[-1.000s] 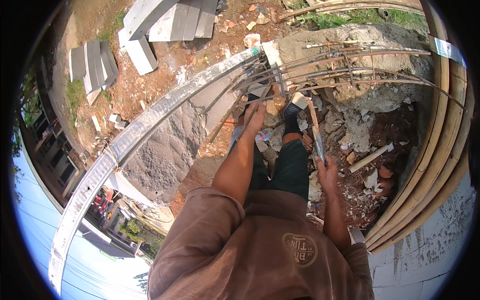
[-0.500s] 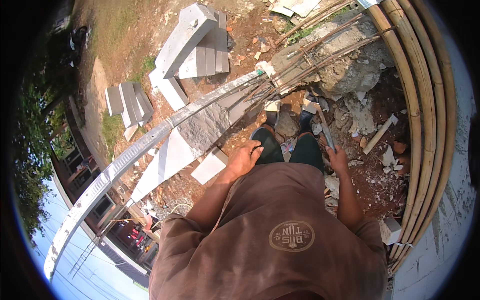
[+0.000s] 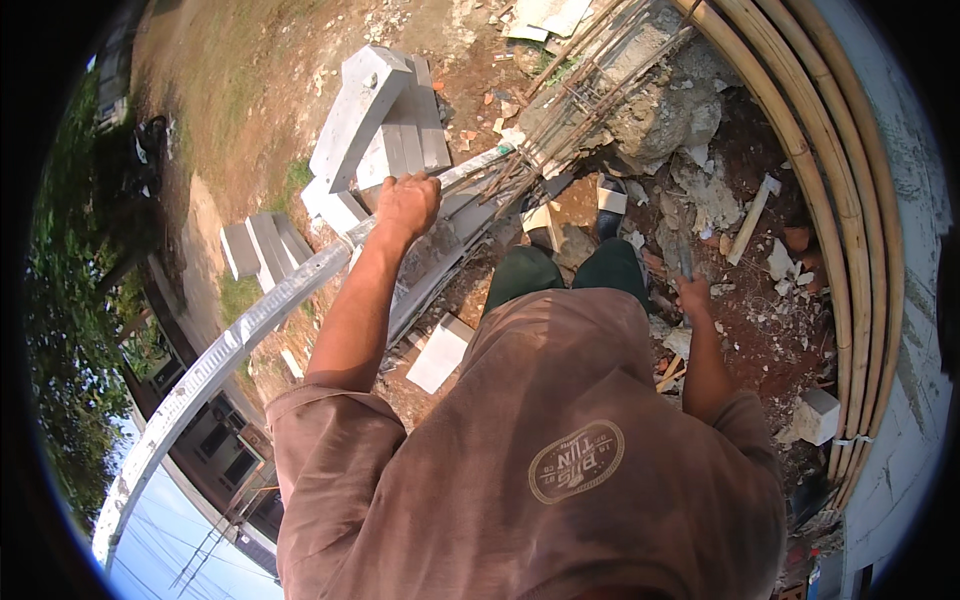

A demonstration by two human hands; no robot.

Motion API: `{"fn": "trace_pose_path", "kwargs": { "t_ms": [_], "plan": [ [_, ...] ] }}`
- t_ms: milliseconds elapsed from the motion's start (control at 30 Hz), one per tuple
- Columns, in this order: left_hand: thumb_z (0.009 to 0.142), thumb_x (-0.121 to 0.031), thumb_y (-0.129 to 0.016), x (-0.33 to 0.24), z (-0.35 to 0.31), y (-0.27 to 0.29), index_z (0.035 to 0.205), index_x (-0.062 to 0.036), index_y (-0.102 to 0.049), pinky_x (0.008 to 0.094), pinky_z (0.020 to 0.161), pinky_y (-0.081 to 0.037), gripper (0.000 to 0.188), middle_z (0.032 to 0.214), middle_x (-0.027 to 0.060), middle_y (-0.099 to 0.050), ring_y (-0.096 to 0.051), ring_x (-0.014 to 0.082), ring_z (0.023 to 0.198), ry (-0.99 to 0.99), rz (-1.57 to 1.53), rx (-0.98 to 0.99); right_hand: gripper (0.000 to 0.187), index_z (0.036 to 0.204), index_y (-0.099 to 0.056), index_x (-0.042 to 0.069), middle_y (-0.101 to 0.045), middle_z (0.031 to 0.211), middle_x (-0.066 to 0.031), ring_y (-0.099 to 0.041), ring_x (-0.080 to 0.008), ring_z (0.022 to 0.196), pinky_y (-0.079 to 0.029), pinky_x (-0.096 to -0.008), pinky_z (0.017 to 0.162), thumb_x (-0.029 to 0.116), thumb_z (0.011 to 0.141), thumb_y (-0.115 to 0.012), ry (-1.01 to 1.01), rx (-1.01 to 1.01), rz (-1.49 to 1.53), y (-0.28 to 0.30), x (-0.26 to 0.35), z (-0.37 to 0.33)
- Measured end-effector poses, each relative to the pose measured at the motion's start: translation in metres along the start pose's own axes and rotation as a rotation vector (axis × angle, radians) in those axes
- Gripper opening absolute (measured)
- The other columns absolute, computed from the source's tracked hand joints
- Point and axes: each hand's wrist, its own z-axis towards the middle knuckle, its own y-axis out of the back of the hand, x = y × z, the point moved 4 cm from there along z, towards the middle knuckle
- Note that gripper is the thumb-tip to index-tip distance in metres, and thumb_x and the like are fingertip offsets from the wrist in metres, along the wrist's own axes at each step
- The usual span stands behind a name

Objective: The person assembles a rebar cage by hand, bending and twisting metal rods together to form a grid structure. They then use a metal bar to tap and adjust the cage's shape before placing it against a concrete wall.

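Observation:
My left hand [image 3: 408,203] reaches out to the far left, its fingers curled over a long pale beam [image 3: 240,335]. This beam runs diagonally from the lower left up to a bundle of thin rods [image 3: 545,140]. Low on the right, my right hand [image 3: 693,297] is closed round a slim grey tool [image 3: 684,258]. The tool points away from me, and its far end blends into the rubble, so its kind is unclear. Beneath the beam, close to my left forearm, lies a loose white block [image 3: 441,352].
Pale blocks [image 3: 420,120] are stacked beyond the beam, with more blocks [image 3: 262,250] farther left. A large lump of broken concrete [image 3: 660,110] lies ahead. Bamboo poles [image 3: 850,230] stand along the grey wall [image 3: 925,300] at right. Rubble covers the reddish soil.
My left hand has left my thigh and moved up and left onto the beam. My right hand has shifted slightly, still holding the tool. The view has tilted a little.

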Motion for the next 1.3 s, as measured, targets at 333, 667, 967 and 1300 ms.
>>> {"fn": "trace_pose_path", "kwargs": {
  "t_ms": [333, 667, 967, 1300],
  "plan": [
    [0.091, -0.020, -0.037, -0.009, 0.059, -0.089, 0.117, -0.0093, -0.059, 0.0490, 0.102, -0.030, 0.035, 0.127, 0.0081, -0.056, -0.047, 0.0245, 0.123, -0.196, 0.347, 0.490, 0.020, 0.096, -0.053, 0.002, -0.048, 0.060, -0.0027, -0.046, -0.0137, 0.044, -0.037, -0.0311, 0.039, 0.020, 0.089, -0.055, -0.115, -0.071, 0.223, 0.003, -0.090, -0.034],
    [0.084, -0.033, -0.052, -0.033, 0.081, -0.096, 0.112, -0.0142, -0.063, 0.0456, 0.093, -0.033, 0.034, 0.116, 0.0055, -0.061, -0.050, 0.0236, 0.116, -0.315, 0.506, 0.606, 0.020, 0.087, -0.053, 0.002, -0.046, 0.055, -0.0028, -0.046, -0.0149, 0.042, -0.038, -0.0335, 0.040, 0.021, 0.085, -0.058, -0.313, -0.130, 0.453, -0.091, -0.190, -0.079],
    [0.088, -0.023, -0.044, -0.025, 0.079, -0.119, 0.115, -0.0114, -0.060, 0.0478, 0.093, -0.039, 0.034, 0.126, 0.0102, -0.052, -0.051, 0.0279, 0.118, -0.316, 0.548, 0.546, 0.019, 0.089, -0.054, 0.006, -0.048, 0.058, -0.0002, -0.046, -0.0116, 0.039, -0.037, -0.0280, 0.036, 0.023, 0.085, -0.061, -0.235, -0.150, 0.616, -0.200, -0.198, -0.147],
    [0.091, -0.022, -0.035, -0.012, 0.081, -0.112, 0.112, -0.0045, -0.060, 0.0408, 0.090, -0.046, 0.037, 0.127, 0.0151, -0.051, -0.059, 0.0318, 0.105, -0.282, 0.444, 0.458, 0.029, 0.099, -0.058, 0.003, -0.062, 0.075, -0.0146, -0.063, -0.0273, 0.067, -0.050, -0.0386, 0.062, 0.025, 0.081, -0.063, -0.039, -0.091, 0.171, -0.171, -0.155, -0.117]
  ]
}}
